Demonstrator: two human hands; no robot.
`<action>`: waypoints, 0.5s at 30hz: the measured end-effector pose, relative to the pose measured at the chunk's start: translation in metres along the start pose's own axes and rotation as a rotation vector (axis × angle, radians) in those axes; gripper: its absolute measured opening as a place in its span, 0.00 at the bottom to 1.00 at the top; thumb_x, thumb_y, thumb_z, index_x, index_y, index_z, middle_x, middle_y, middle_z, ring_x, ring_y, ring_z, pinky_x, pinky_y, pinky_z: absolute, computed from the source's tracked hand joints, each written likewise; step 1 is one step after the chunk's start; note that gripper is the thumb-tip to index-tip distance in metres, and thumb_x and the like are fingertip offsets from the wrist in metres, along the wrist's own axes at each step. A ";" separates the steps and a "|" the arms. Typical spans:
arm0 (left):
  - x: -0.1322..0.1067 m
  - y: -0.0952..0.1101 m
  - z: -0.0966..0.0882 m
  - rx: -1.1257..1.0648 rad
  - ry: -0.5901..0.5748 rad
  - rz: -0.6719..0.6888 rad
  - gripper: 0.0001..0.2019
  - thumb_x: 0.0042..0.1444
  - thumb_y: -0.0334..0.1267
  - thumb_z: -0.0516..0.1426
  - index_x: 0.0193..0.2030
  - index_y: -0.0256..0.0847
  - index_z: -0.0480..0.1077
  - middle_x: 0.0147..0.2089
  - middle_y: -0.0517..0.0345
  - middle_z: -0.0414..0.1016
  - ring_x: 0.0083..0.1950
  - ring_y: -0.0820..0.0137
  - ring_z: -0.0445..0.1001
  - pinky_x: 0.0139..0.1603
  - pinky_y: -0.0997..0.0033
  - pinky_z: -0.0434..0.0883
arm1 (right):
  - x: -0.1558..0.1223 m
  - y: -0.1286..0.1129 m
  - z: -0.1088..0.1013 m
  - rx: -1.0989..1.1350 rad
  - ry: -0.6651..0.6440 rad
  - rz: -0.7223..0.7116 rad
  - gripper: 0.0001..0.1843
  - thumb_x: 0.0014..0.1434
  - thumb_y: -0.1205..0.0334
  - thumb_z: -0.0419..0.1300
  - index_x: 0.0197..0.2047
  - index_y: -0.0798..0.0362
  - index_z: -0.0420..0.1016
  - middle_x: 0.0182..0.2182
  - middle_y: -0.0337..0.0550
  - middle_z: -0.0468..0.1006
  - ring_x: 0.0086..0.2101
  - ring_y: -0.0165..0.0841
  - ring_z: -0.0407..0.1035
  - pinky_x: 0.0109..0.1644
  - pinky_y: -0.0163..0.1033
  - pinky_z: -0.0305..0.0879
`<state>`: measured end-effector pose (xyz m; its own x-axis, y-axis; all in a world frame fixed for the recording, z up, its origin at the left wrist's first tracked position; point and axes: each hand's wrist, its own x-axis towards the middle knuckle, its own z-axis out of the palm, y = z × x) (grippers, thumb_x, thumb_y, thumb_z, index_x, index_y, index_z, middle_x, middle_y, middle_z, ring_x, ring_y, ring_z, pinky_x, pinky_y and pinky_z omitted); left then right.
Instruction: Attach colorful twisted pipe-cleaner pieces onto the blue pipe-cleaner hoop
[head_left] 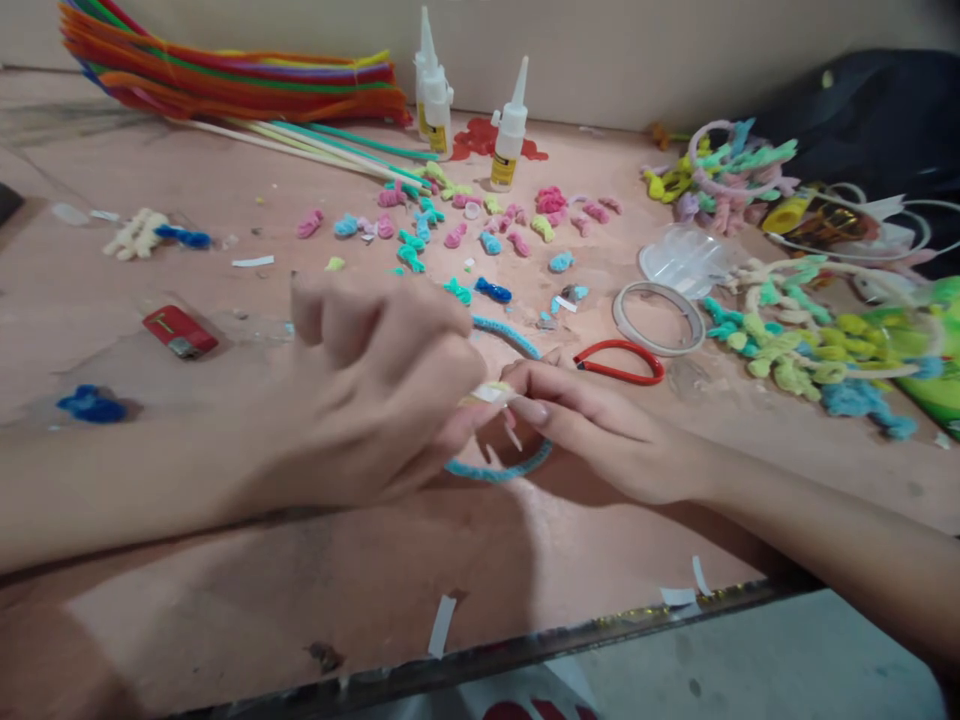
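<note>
Blue ring (495, 472) is over the table (337, 600), between the left hand (390, 385), curled and blurred, its grasp impossible to tell, and the right hand (615, 430), thumb and forefinger pinching a small white piece (491, 393). Step judged: working the piece at the ring; next move calls for steady fingertips. Ring's sides hidden behind hands; piece's attachment unclear.
</note>
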<state>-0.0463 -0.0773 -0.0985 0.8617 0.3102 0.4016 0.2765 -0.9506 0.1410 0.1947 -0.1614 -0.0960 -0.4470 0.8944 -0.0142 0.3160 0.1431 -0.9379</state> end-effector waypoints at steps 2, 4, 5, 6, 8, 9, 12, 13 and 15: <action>-0.003 0.003 0.001 0.194 -0.003 0.128 0.09 0.72 0.42 0.52 0.51 0.42 0.69 0.58 0.45 0.73 0.59 0.46 0.72 0.60 0.43 0.64 | 0.000 0.000 0.001 -0.023 0.011 -0.022 0.13 0.80 0.57 0.49 0.43 0.52 0.68 0.37 0.40 0.74 0.39 0.32 0.70 0.47 0.40 0.65; -0.002 0.004 0.004 0.260 0.005 0.203 0.11 0.70 0.41 0.50 0.51 0.40 0.69 0.55 0.44 0.75 0.53 0.48 0.74 0.51 0.46 0.66 | -0.001 0.001 0.002 -0.100 0.019 -0.057 0.13 0.80 0.57 0.49 0.42 0.52 0.67 0.37 0.40 0.73 0.38 0.32 0.68 0.49 0.42 0.64; -0.001 0.004 0.006 0.250 0.008 0.216 0.11 0.70 0.40 0.49 0.50 0.39 0.70 0.53 0.44 0.76 0.51 0.49 0.74 0.48 0.47 0.66 | -0.001 0.001 0.002 -0.147 0.017 -0.067 0.14 0.80 0.57 0.49 0.42 0.52 0.67 0.36 0.39 0.73 0.38 0.32 0.68 0.49 0.42 0.63; 0.001 0.003 0.008 0.239 0.012 0.222 0.12 0.70 0.39 0.48 0.49 0.39 0.70 0.51 0.43 0.76 0.50 0.49 0.73 0.46 0.47 0.66 | -0.001 0.001 0.002 -0.191 0.011 -0.073 0.14 0.80 0.57 0.48 0.41 0.51 0.66 0.36 0.40 0.73 0.38 0.32 0.67 0.49 0.43 0.62; 0.004 0.001 0.011 0.228 0.020 0.229 0.12 0.70 0.39 0.47 0.47 0.39 0.70 0.47 0.44 0.76 0.49 0.50 0.73 0.43 0.48 0.65 | -0.001 0.001 0.002 -0.264 -0.005 -0.075 0.16 0.81 0.56 0.46 0.40 0.51 0.66 0.35 0.41 0.74 0.37 0.33 0.67 0.48 0.44 0.61; 0.005 0.001 0.011 0.223 0.008 0.232 0.12 0.70 0.40 0.47 0.46 0.39 0.70 0.46 0.44 0.75 0.49 0.50 0.72 0.42 0.49 0.65 | 0.000 0.001 0.002 -0.299 -0.014 -0.076 0.18 0.81 0.55 0.45 0.40 0.51 0.66 0.35 0.41 0.74 0.37 0.33 0.67 0.47 0.44 0.60; 0.005 0.001 0.011 0.234 -0.027 0.247 0.14 0.70 0.40 0.47 0.46 0.38 0.71 0.42 0.44 0.73 0.47 0.50 0.70 0.40 0.50 0.63 | 0.001 0.001 0.002 -0.389 -0.039 -0.072 0.23 0.82 0.49 0.42 0.39 0.51 0.66 0.34 0.42 0.74 0.36 0.34 0.66 0.46 0.45 0.58; 0.006 0.002 0.010 0.247 -0.035 0.249 0.14 0.70 0.40 0.46 0.45 0.37 0.71 0.41 0.44 0.72 0.46 0.51 0.69 0.40 0.50 0.63 | 0.002 0.000 0.002 -0.408 -0.042 -0.071 0.24 0.82 0.48 0.41 0.38 0.51 0.66 0.34 0.42 0.74 0.36 0.35 0.66 0.46 0.45 0.57; 0.007 0.004 0.008 0.282 -0.049 0.243 0.14 0.69 0.39 0.47 0.43 0.37 0.72 0.39 0.44 0.72 0.45 0.52 0.69 0.40 0.51 0.63 | 0.002 0.000 0.002 -0.424 -0.049 -0.074 0.26 0.82 0.47 0.40 0.38 0.51 0.66 0.33 0.41 0.73 0.35 0.35 0.65 0.46 0.46 0.56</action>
<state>-0.0360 -0.0794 -0.1026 0.9340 0.0811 0.3479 0.1620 -0.9641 -0.2103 0.1918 -0.1607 -0.0966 -0.5175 0.8554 0.0218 0.5926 0.3766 -0.7121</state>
